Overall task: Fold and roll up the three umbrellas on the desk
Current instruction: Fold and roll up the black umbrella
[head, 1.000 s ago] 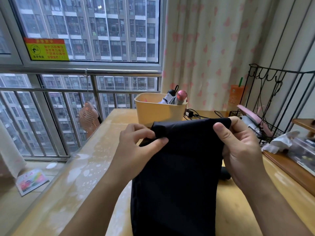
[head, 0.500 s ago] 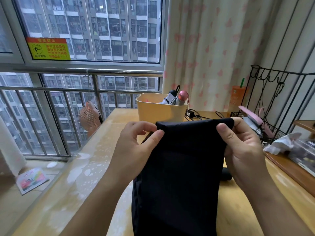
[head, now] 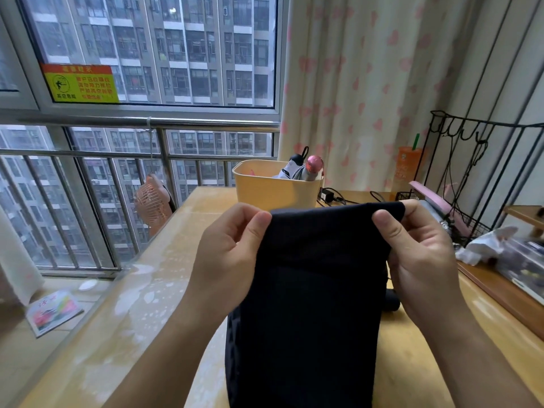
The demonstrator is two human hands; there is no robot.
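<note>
A black umbrella (head: pixel 312 304) hangs in front of me above the wooden desk (head: pixel 412 357), its dark canopy fabric stretched flat between my hands. My left hand (head: pixel 229 254) pinches the fabric's upper left corner between thumb and fingers. At the upper right corner my right hand (head: pixel 418 254) pinches the same edge. The umbrella's black handle end (head: pixel 393 301) shows just below my right hand. Two more umbrellas stand in a yellow bin (head: pixel 265 189) at the back: one with a pink cap (head: pixel 313 164), one with a black handle (head: pixel 297 159).
A black wire rack (head: pixel 471 213) with a pink item and a crumpled white bag stands at the right. An orange cup (head: pixel 407 169) and a charger with cables lie behind the bin. Left of the desk are a small fan (head: pixel 153 204) and the window railing.
My left hand has shifted from gripping a bunched fold to pinching the smoothed corner. The fabric's top edge is now flatter and stretched wider between both hands.
</note>
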